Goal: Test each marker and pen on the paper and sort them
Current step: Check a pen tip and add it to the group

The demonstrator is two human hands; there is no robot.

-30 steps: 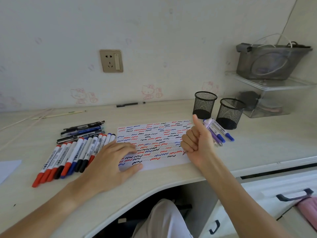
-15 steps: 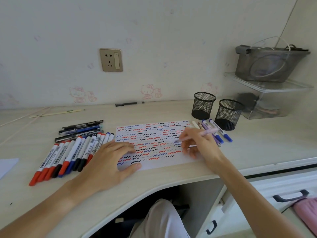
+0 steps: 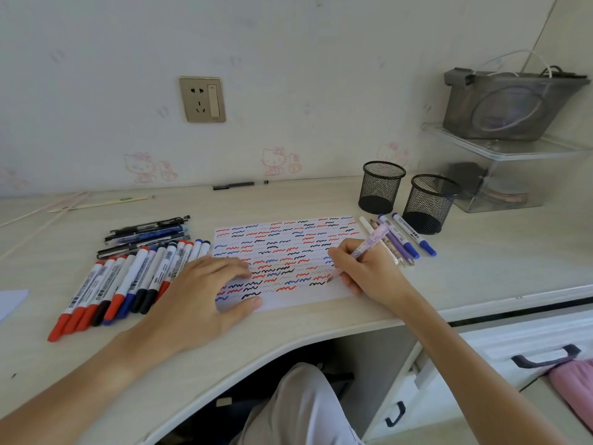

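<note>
Squiggles cover paper [image 3: 324, 295]; marker [image 3: 138, 281] labels illegible.

The left hand [image 3: 199, 293] lay palm down, fingers spread and nearly straight, thumb out toward the near edge, forearm reaching in from the lower left. The right hand [image 3: 369, 277] was curled in a writing grip, thumb and fingers pinching, wrist low, forearm entering from the lower right.

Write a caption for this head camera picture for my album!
Right hand tests a lilac pen on scribbled paper, left hand steadying it.
</note>
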